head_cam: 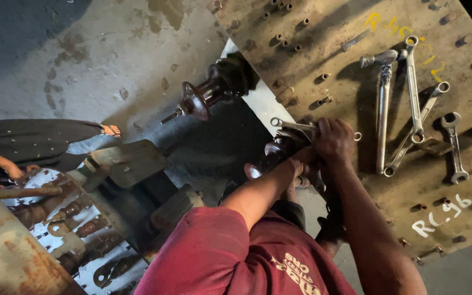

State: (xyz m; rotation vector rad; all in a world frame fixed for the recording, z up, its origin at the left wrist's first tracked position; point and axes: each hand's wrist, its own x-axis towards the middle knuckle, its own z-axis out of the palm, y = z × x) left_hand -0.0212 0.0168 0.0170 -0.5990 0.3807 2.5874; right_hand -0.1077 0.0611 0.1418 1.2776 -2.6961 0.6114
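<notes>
Nearby, four spanners (two bushings)

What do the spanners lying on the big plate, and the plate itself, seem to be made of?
The spanners look like polished, plated steel: silver, smooth, with bright highlights. The big plate looks like bare steel or iron with a dull, dusty brown finish, drilled with holes and fitted with short studs; rust or dirt, I cannot tell. The right hand holds a similar shiny spanner.

Your right hand rests on a wrench at the surface's left edge. More spanners lie to its right. An insulator juts out to the left.
</notes>
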